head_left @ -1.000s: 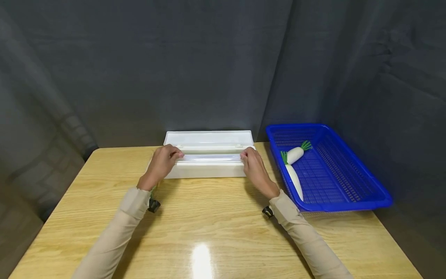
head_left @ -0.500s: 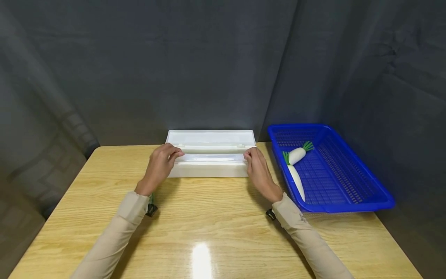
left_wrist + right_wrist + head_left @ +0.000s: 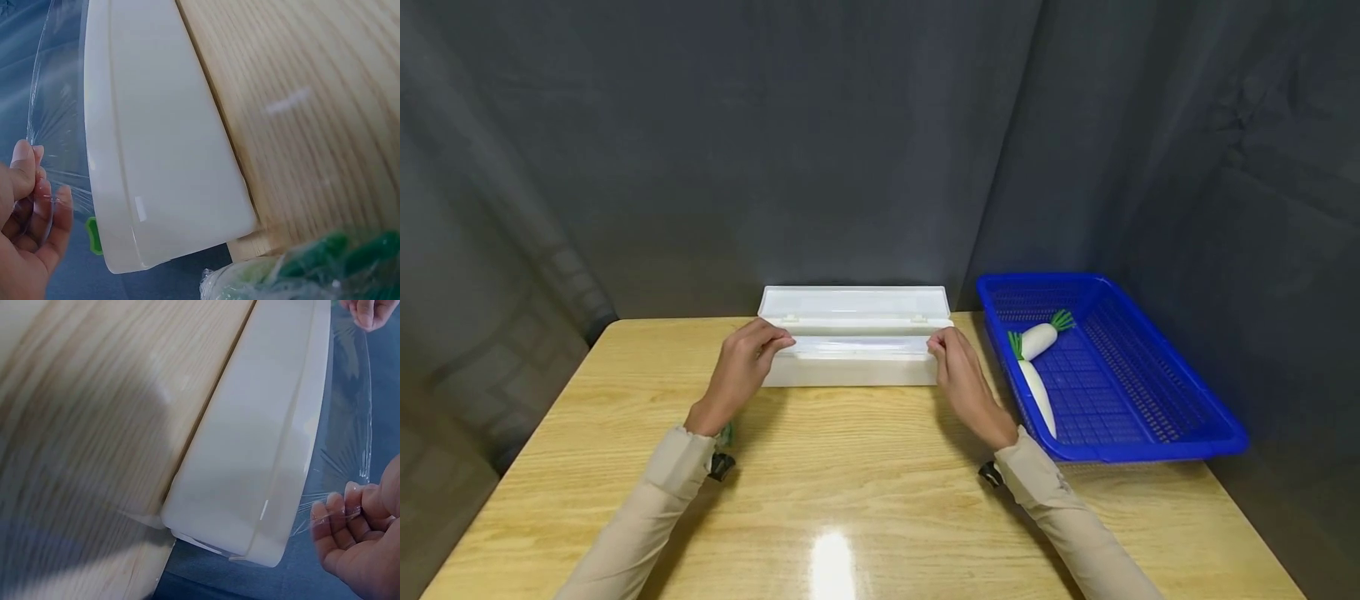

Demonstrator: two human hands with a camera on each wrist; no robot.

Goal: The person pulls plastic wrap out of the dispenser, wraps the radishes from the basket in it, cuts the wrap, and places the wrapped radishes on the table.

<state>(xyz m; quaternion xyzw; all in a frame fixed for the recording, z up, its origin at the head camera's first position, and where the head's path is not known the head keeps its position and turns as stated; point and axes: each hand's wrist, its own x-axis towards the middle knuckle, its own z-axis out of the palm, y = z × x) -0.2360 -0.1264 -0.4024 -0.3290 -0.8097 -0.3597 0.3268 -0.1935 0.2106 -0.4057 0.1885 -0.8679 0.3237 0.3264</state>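
Observation:
A white cling film dispenser (image 3: 850, 373) sits near the table's back edge, its lid (image 3: 853, 302) raised behind it. Clear cling film (image 3: 859, 344) is stretched above the dispenser between my two hands. My left hand (image 3: 739, 367) pinches the film's left corner between thumb and fingertips. At the other corner, my right hand (image 3: 964, 382) pinches the film too. In the left wrist view, creases in the film (image 3: 59, 94) fan out from the grip. The right wrist view shows the film's edge (image 3: 365, 400) running from one hand to the other.
To the right stands a blue basket (image 3: 1180, 367) with two white radishes (image 3: 1037, 398) along its left side. Something white and green in clear wrap (image 3: 300, 269) lies below my left wrist. A dark curtain (image 3: 850, 150) hangs behind the wooden table (image 3: 850, 467).
My hands have drawn very slightly apart while pinching the film. The head view has shifted a little; the dispenser and basket otherwise look the same.

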